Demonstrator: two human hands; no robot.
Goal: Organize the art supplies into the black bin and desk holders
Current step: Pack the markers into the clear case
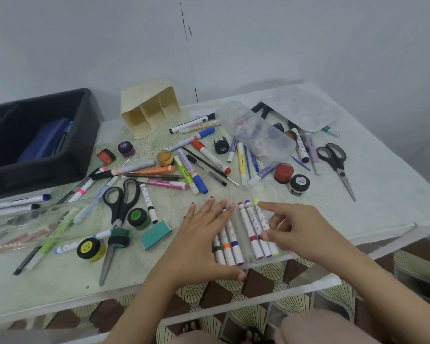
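Note:
A clear plastic marker case lies open at the table's front edge. My left hand lies flat, fingers straight, over the left row of white markers. My right hand is at the right row of markers; its thumb and curled fingers pinch the yellow-tipped marker, the index finger points out. The black bin stands at the far left with blue items inside. A cream three-slot desk holder lies tipped on its side behind the clutter.
Loose markers, pens and paint jars cover the table's middle. Black scissors lie left of my hands, another pair at the right. A clear compartment box, a clear palette, a clear tray and a teal block are nearby.

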